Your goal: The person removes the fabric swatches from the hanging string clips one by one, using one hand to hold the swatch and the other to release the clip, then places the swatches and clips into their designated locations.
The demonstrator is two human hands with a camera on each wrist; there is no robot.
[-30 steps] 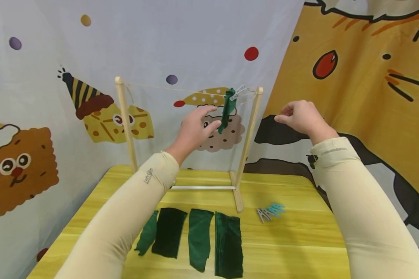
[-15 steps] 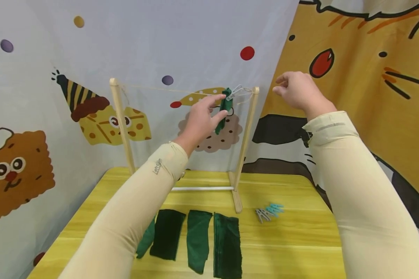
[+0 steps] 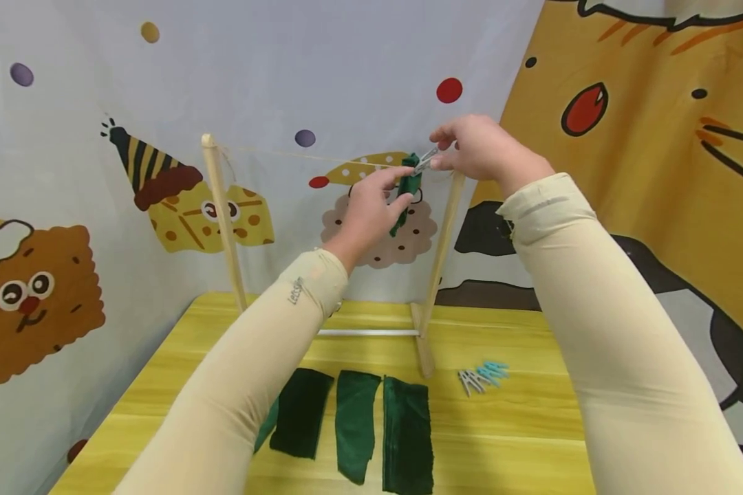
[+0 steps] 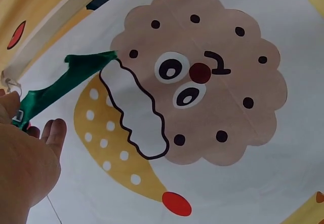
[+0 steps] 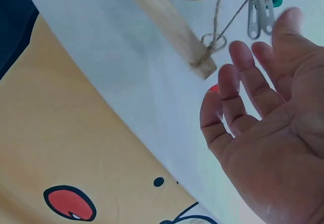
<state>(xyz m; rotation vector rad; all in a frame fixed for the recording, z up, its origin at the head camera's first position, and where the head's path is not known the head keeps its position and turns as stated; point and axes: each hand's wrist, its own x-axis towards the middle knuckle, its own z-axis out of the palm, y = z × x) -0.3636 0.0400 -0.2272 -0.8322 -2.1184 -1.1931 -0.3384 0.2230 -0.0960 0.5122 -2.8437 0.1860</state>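
Observation:
A narrow strip of dark green cloth (image 3: 411,184) hangs bunched from the thin string (image 3: 322,159), near its right end. A silvery clothespin (image 5: 260,11) clips its top, the handles pointing up and right. My left hand (image 3: 368,212) reaches to the cloth from the left, forefinger right at the clothespin and thumb apart below it. From the right, my right hand (image 3: 488,150) comes up to the clothespin's handles. In the right wrist view its fingers are loosely bent, with the thumb close to the handle ends and a gap between.
Two wooden posts (image 3: 223,213) and a white crossbar (image 3: 371,333) make up the stand on the yellow wood-grain table (image 3: 501,426). Several green cloth pieces (image 3: 356,426) lie in front. Grey clothespins (image 3: 472,380) and blue clothespins (image 3: 492,372) lie at the right. A printed curtain (image 3: 371,75) hangs behind.
My right hand has risen and moved left to the clothespin's handles. My left hand has moved right and slightly up, its forefinger reaching the clipped cloth.

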